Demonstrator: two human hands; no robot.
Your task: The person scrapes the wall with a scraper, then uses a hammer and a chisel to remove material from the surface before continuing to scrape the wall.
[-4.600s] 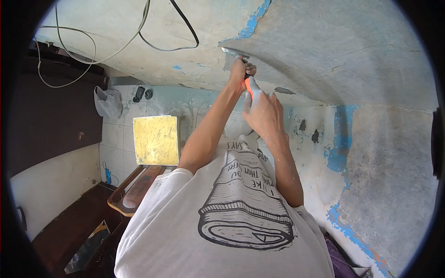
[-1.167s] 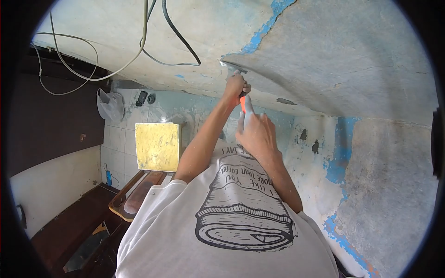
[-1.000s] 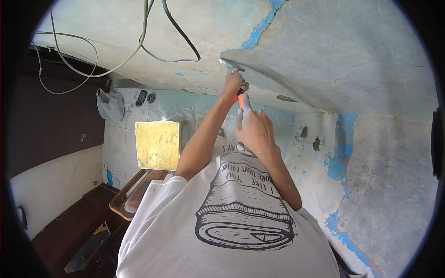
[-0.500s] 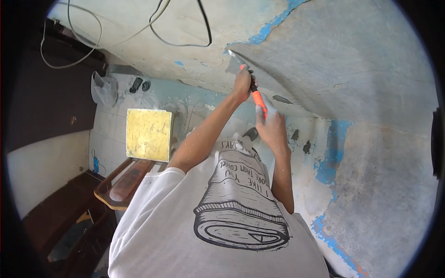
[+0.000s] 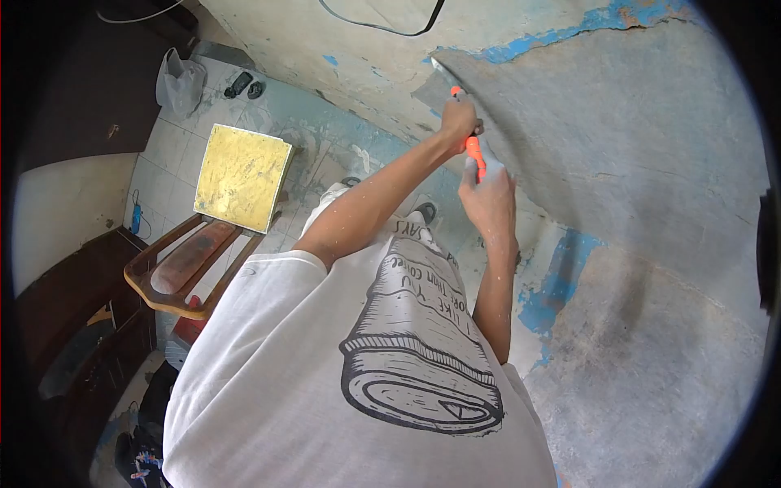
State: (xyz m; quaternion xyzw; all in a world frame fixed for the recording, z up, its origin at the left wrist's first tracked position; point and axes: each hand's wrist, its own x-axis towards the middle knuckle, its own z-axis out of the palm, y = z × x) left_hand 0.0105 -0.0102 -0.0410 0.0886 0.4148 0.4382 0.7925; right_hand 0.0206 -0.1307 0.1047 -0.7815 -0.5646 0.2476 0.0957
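Left hand [image 5: 460, 118] is closed around scraper [image 5: 473, 145] near blade [image 5: 442, 69]; right hand [image 5: 490, 193] grips lower orange handle [image 5: 475, 150]. Blade is against wall [image 5: 602, 106], near blue paint [image 5: 529, 49].

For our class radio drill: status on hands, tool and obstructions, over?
Left hand and right hand gripping orange-handled scraper. Blade at wall. Cable apart from blade; nothing seen blocking it.

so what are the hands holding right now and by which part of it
An orange-handled scraper: the left hand grips the handle nearer the blade, and the right hand holds it toward the rear end.
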